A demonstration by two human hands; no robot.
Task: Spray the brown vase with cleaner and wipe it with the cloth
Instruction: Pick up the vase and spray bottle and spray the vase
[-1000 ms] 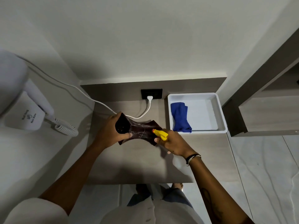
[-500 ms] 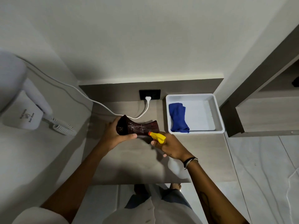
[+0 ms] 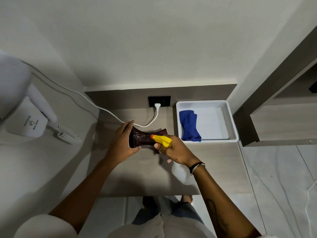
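Observation:
The brown vase (image 3: 143, 139) lies on its side above the wooden counter (image 3: 145, 176), its mouth end gripped by my left hand (image 3: 122, 143). My right hand (image 3: 175, 150) holds a spray bottle whose yellow nozzle (image 3: 162, 140) points left, right at the vase's middle. The bottle's pale body (image 3: 181, 174) hangs below my right wrist. A folded blue cloth (image 3: 189, 127) lies in the left part of a white tray (image 3: 231, 122), to the right of the vase.
A white cord (image 3: 103, 109) runs from a wall-mounted hair dryer (image 3: 27, 117) on the left to a black socket (image 3: 159, 101) behind the vase. A wooden cabinet (image 3: 281, 124) stands to the right of the tray. Tiled floor lies below the counter's front edge.
My left hand has turned the vase, so its dark opening no longer faces me. The spray nozzle has stayed against the vase's middle. The view has shifted slightly.

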